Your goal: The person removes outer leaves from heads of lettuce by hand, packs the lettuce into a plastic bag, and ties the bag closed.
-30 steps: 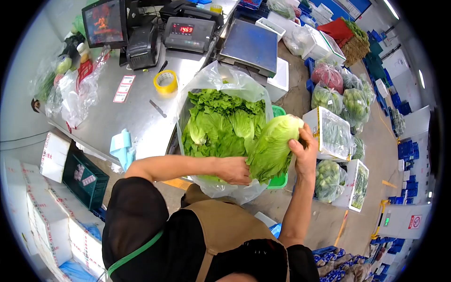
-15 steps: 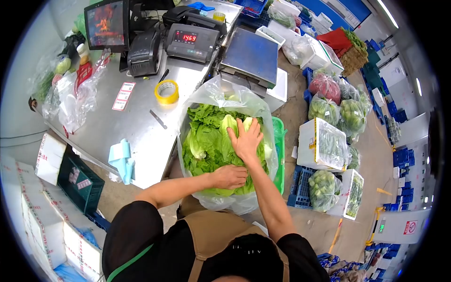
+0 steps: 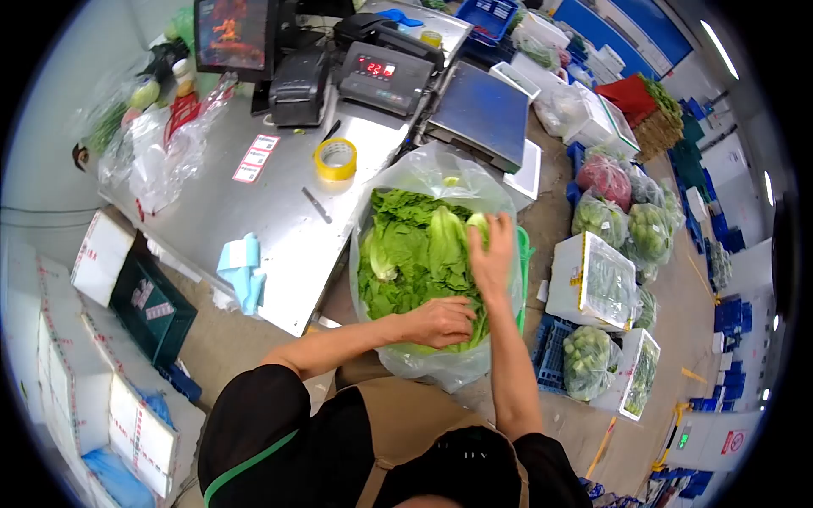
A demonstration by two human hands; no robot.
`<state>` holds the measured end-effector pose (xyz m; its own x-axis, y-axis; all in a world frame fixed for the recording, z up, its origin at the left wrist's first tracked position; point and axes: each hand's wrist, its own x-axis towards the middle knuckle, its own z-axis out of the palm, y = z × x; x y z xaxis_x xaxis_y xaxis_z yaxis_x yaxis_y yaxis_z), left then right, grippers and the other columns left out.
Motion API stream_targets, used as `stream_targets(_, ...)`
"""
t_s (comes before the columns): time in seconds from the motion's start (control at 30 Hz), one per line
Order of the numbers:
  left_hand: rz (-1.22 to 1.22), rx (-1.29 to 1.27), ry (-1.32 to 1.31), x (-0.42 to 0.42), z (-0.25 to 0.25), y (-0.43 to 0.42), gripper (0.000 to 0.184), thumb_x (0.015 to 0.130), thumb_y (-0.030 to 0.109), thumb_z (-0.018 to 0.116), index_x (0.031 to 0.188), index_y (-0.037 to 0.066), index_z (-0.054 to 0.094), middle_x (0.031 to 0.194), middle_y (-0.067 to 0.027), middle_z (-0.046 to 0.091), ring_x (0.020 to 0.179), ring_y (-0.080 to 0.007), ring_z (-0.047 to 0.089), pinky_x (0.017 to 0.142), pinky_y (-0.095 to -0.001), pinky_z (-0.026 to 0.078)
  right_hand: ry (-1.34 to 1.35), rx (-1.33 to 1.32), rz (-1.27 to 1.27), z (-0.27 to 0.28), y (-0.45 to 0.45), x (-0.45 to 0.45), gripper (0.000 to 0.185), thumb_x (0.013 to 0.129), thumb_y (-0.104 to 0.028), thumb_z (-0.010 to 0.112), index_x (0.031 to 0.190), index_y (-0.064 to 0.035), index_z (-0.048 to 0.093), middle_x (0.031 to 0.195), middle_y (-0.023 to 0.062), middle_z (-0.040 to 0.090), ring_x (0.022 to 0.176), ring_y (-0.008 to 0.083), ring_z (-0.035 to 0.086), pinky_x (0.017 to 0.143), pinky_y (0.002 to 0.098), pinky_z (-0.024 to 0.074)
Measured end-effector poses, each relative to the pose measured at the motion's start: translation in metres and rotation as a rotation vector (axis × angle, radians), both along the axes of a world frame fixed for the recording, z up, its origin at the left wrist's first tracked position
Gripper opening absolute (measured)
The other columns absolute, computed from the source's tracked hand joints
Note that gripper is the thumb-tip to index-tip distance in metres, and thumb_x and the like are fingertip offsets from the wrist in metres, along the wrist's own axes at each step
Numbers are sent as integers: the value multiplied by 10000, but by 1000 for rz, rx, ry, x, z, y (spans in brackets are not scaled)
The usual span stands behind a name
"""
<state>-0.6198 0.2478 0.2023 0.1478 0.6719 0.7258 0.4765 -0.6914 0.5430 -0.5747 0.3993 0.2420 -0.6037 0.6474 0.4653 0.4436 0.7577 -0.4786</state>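
Head view: leafy lettuce heads [image 3: 402,254] lie packed inside an open clear plastic bag [image 3: 440,368], beside the right edge of the steel table [image 3: 288,224]. Left hand [image 3: 442,323]: fingers curled, resting on the leaves at the bag's near side; whether it grips any cannot be told. Right hand [image 3: 494,261]: fingers extended over lettuce at the bag's right side; a closed grasp cannot be confirmed. A green crate [image 3: 524,258] shows along the bag's right side. Platform scale [image 3: 481,112]: beyond the bag. Yellow tape roll [image 3: 335,173]: near the table's right edge. Light blue cloth [image 3: 242,273]: at its near edge.
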Motion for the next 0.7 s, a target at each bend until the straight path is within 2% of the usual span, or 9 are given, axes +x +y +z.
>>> stream_targets(0.1,37,-68,-154,7,23,-23,68,767,84,694,769,37,645,821,-100,648,836,-266,621,883,-406,474,146,103,36,47,-14,32,223,882,-90,577,1068,31,600,1186,179,568,1085,321,555,933,355,422)
stream_targets(0.13,45,-77,-219,9,30,-31,57,765,61,698,783,32,653,803,-96,656,777,-248,619,781,-380,494,166,95,28,50,-15,46,187,876,-68,574,1030,29,617,1132,173,596,1048,317,572,909,365,433)
stream_targets(0.17,57,-138,-263,13,33,-39,63,768,57,701,802,26,658,805,-95,659,775,-248,624,753,-371,497,186,89,19,51,-14,61,156,870,-46,571,991,27,634,1078,168,624,1011,314,589,885,374,444)
stream_targets(0.23,75,-255,-353,26,34,-55,82,776,50,707,840,15,668,810,-95,666,770,-247,633,696,-354,503,186,54,-28,52,-14,97,129,869,-32,567,958,29,637,1012,162,644,942,306,611,841,371,461)
stream_targets(0.33,123,-273,-476,56,36,-68,77,789,71,688,833,13,662,762,-100,655,692,-229,615,612,-331,477,167,-17,-115,45,-22,156,110,871,-34,566,925,33,634,935,157,660,862,293,627,789,361,474)
stream_targets(0.47,67,-321,-442,98,44,-77,77,792,66,685,847,14,668,770,-99,661,699,-241,620,604,-330,476,65,-14,-237,10,-28,254,139,890,-76,559,869,41,630,824,148,658,759,272,631,703,340,482)
stream_targets(0.57,3,-377,-393,128,44,-80,76,793,50,686,860,16,673,794,-96,670,713,-234,625,613,-326,485,84,-60,-340,-8,-45,316,266,943,-157,514,795,32,627,673,120,608,579,189,538,571,326,423)
stream_targets(0.67,0,-415,-340,151,47,-83,83,800,69,682,863,15,672,782,-95,667,686,-230,622,597,-333,483,122,-60,-444,-30,-64,367,308,947,-186,520,749,28,620,624,112,580,541,175,501,538,325,398)
stream_targets(0.7,15,-438,-311,159,48,-83,89,803,78,679,866,15,673,778,-97,666,676,-233,621,591,-335,483,91,-99,-485,-35,-70,382,287,936,-174,534,758,31,626,647,124,598,552,191,522,543,326,407)
